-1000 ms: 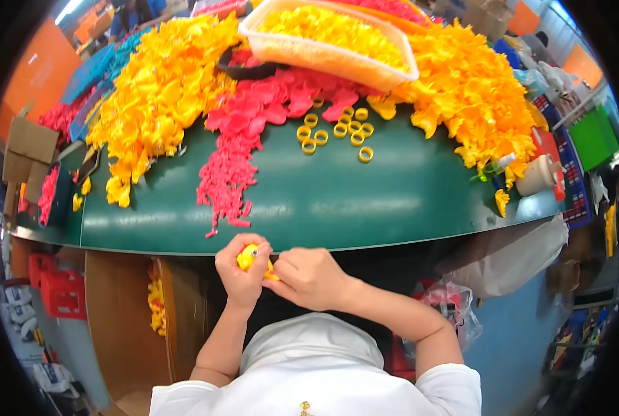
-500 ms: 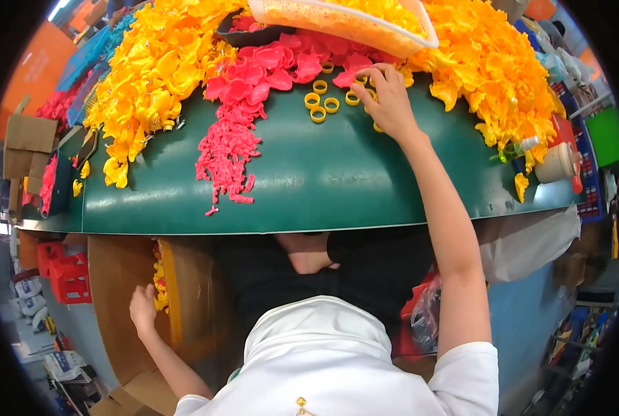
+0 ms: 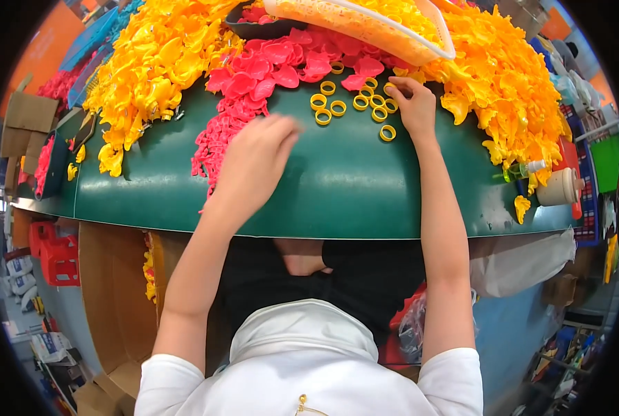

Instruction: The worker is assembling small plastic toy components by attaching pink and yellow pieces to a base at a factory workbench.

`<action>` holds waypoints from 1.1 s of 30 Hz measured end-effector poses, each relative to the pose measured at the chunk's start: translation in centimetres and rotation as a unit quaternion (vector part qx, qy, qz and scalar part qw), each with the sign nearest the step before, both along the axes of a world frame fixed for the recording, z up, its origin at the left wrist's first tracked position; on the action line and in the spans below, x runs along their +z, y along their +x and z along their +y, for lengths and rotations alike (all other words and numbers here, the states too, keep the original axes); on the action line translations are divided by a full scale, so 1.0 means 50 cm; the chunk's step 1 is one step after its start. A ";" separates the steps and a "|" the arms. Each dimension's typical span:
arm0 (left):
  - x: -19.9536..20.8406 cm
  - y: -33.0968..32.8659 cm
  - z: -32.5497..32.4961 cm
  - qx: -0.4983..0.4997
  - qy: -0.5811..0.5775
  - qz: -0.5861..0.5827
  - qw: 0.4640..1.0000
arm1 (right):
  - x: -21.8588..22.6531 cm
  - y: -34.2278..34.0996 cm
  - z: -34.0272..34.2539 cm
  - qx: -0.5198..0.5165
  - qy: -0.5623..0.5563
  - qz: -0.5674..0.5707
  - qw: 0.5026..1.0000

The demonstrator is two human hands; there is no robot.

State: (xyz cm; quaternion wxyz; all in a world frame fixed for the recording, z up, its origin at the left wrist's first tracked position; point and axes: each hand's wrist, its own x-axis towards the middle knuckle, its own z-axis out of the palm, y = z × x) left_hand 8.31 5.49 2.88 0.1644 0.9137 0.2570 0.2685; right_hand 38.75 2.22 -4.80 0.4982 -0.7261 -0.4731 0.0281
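Note:
My right hand (image 3: 416,107) is over the green table, at the right edge of a loose group of small yellow rings (image 3: 338,108). Its thumb and forefinger pinch together on what looks like one of these rings, partly covered by the fingertips. Motion smears my left hand (image 3: 262,156), raised above the table beside the small pink pieces (image 3: 216,142); its fingers look bent, but whether they hold anything is unclear. Pink petal-shaped plastic parts (image 3: 275,61) lie heaped behind the rings.
Large heaps of yellow plastic parts (image 3: 160,62) flank the green table (image 3: 351,194). At the back, a translucent bin (image 3: 358,24) and a dark tray (image 3: 257,29) hold parts. A green-and-clear bottle (image 3: 520,170) and a whitish cup (image 3: 557,188) stand right. Below left is a cardboard box (image 3: 108,291).
My left hand has risen from beside the cardboard box to above the table. My right hand has shifted slightly right and down, uncovering several rings.

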 end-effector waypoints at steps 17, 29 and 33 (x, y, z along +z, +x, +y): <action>-0.047 0.072 0.097 0.039 -0.054 0.059 0.996 | 0.018 -0.038 -0.024 0.037 -0.033 -0.131 0.990; -0.141 0.136 0.109 -0.040 0.125 0.071 0.989 | -0.023 -0.043 0.014 0.151 -0.040 -0.052 0.986; -0.147 0.144 0.071 -0.049 0.103 0.144 0.983 | -0.020 -0.054 -0.023 0.138 -0.075 -0.089 0.984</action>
